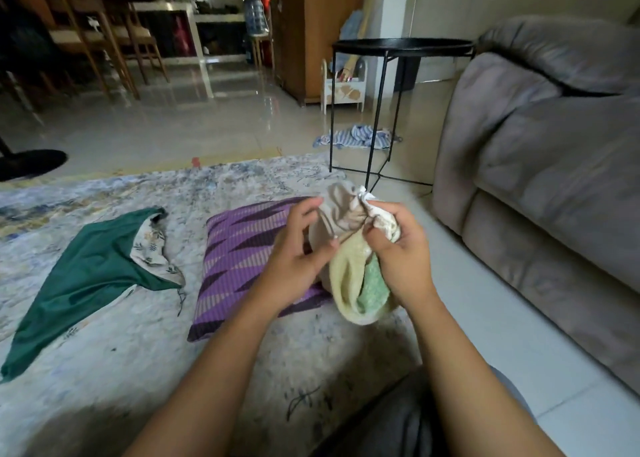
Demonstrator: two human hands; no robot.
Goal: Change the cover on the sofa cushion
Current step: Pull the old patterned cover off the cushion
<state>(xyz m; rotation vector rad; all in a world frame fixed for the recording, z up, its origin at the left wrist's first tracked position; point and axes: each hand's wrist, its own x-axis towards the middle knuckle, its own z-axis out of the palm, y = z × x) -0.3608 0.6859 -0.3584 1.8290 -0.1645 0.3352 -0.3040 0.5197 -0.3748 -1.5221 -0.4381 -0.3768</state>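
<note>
Both hands hold the bunched cover (349, 283): left hand (298, 245) pinches a beige fold, right hand (398, 248) fists the gathered top. Likely best to find the opening and spread it first. Purple cushion (242, 248) lies just beneath and left of the grip, on the rug (138, 335). Further left, a green cover (86, 266). Beyond, a side table (401, 46); sofa (554, 179) to the right. Nothing in the way.

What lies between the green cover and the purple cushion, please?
Only bare rug separates the green cover from the purple cushion, as the head view shows.
</note>
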